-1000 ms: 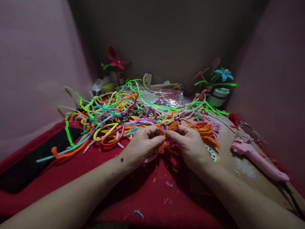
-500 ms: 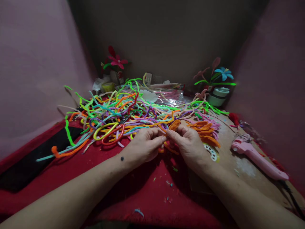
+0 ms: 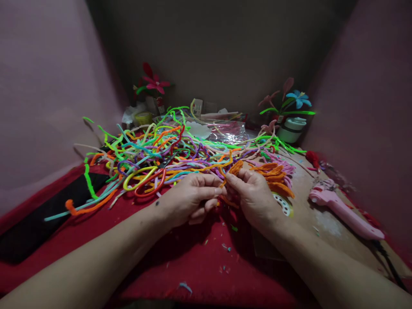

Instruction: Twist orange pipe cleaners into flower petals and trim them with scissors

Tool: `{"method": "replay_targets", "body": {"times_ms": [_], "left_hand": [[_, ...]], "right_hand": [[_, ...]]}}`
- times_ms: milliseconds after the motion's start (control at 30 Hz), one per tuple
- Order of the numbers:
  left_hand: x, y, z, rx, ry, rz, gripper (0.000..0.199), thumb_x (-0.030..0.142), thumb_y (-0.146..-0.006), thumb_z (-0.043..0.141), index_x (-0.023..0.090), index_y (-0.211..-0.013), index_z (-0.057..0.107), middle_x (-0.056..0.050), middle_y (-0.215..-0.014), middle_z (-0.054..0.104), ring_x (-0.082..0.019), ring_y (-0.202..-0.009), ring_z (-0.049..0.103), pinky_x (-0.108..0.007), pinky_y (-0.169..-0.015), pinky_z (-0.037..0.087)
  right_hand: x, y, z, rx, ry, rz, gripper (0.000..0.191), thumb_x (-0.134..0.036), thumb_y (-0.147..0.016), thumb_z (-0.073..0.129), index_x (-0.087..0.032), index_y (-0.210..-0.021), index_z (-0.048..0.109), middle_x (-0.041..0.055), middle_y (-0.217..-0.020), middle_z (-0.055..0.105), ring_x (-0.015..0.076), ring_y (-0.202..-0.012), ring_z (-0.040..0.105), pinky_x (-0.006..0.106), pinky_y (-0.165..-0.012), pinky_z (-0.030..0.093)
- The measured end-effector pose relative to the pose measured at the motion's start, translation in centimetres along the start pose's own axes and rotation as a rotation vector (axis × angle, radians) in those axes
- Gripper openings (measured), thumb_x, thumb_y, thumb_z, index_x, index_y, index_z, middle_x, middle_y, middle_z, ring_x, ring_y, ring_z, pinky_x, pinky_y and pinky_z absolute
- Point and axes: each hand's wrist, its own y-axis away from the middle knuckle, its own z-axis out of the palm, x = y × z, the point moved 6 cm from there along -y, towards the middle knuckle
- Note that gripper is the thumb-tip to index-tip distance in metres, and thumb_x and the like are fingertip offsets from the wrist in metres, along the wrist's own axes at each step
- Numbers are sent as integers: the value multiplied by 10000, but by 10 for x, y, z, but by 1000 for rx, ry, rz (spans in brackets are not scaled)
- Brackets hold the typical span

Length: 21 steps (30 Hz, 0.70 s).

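Between my two hands is an orange pipe cleaner [image 3: 236, 168], bent into a petal-like loop. My right hand [image 3: 255, 195] pinches it, with the loop standing up past the thumb. The fingertips of my left hand [image 3: 198, 197] close on its lower end, though the exact grip is partly hidden. Just right of my right hand lie several orange pipe-cleaner loops [image 3: 273, 171] in a bunch. A pair of scissors [image 3: 149, 182] with a yellow and a red handle rests left of my hands, its blades among the loose pipe cleaners.
A tangled heap of coloured pipe cleaners [image 3: 154, 146] spreads over the red cloth [image 3: 199, 270]. On the board at right lies a pink glue gun [image 3: 346, 212], near a white and yellow tape roll [image 3: 283, 205]. Pipe-cleaner flowers [image 3: 299, 98] stand at the back, beside a pale green container [image 3: 292, 130].
My left hand has turned a little, its lower fingers now showing below the thumb. The whole view has shifted slightly. The orange pipe cleaner stays between my hands.
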Motion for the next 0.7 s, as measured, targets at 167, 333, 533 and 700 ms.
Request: {"method": "replay_targets", "body": {"times_ms": [167,333,533,700], "left_hand": [[-6,-4,3,-134,242,-39,43,195,-804,522,156,-815,511,89,-487,436,-5,-254,224,-139,-228,330],[-6,-3,6,-72,170,-12,67,219,-815,506,164,-790,476,101,-468,412,-8,-238,260,-167,-246,398],[-11,4,6,143,-237,-2,138,304,-819,449,194,-740,419,94,-447,435,-59,-218,372,-136,-205,293],[-17,10,8,97,-389,-82,92,292,-809,413,210,-768,423,79,-472,480,-69,-226,372,-148,-206,275]], "right_hand": [[-2,0,-1,44,45,-15,301,-351,-677,656,-179,-575,431,-70,-445,423,55,-394,368,202,-402,271],[-5,-1,-6,83,258,-123,265,-356,-712,626,-164,-612,473,-54,-516,473,65,-458,391,208,-441,311],[0,0,-4,59,214,-79,294,-359,-693,647,-173,-602,439,-73,-485,438,54,-426,353,192,-404,282],[-6,-2,-6,86,134,-59,235,-371,-733,610,-166,-711,497,-49,-500,521,83,-417,457,206,-416,365]]}}
